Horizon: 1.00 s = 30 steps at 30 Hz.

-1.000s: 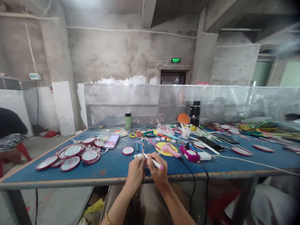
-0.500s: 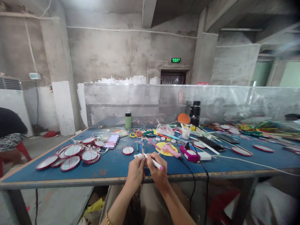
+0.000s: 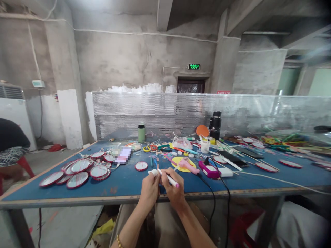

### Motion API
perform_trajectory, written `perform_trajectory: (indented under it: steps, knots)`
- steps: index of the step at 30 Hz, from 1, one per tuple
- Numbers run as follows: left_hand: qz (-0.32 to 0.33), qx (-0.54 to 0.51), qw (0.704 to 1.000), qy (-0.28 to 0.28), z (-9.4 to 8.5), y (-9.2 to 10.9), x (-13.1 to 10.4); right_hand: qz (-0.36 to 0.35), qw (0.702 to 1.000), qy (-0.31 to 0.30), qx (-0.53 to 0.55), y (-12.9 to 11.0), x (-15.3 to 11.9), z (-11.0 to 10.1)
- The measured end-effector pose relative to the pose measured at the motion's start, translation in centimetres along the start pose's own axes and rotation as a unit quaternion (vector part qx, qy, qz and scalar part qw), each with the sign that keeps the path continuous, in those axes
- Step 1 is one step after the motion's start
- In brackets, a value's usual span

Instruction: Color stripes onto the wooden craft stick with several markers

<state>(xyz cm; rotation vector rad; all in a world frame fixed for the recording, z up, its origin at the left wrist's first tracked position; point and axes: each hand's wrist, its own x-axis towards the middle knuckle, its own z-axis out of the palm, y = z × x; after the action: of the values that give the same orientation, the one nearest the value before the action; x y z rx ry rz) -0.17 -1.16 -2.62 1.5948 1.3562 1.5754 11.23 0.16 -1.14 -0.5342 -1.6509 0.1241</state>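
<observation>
My left hand is closed around a small strip that sticks up between my hands, with something white at its fingertips. In my right hand is a white marker with a pink end, its other end at the strip. Both hands meet over the table's front edge. Just beyond them lie a round red-rimmed mirror and a yellow disc with a pink glue gun on it.
Several red-rimmed mirrors are piled at the left of the blue table. A purple device, cables, a black phone, a green bottle and a black flask lie or stand around. A person sits far left.
The marker in my right hand has shifted very slightly left. Both hands otherwise stay in place with the same grips.
</observation>
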Motion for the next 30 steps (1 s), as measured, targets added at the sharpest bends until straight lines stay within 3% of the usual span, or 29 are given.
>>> perform_trajectory:
  steps: [7, 15, 30]
  knots:
    - [-0.006, -0.005, 1.000, -0.007, 0.02, 0.33, -0.07, 0.004, 1.000, 0.024, -0.012, 0.15, 0.01, 0.03]
    - [0.000, 0.004, 1.000, 0.006, 0.06, -0.16, 0.05, -0.007, 1.000, -0.001, -0.002, 0.24, -0.12, 0.07]
    - [-0.007, -0.025, 1.000, -0.006, -0.05, 0.32, -0.06, 0.001, 1.000, 0.020, -0.013, 0.13, 0.08, 0.04]
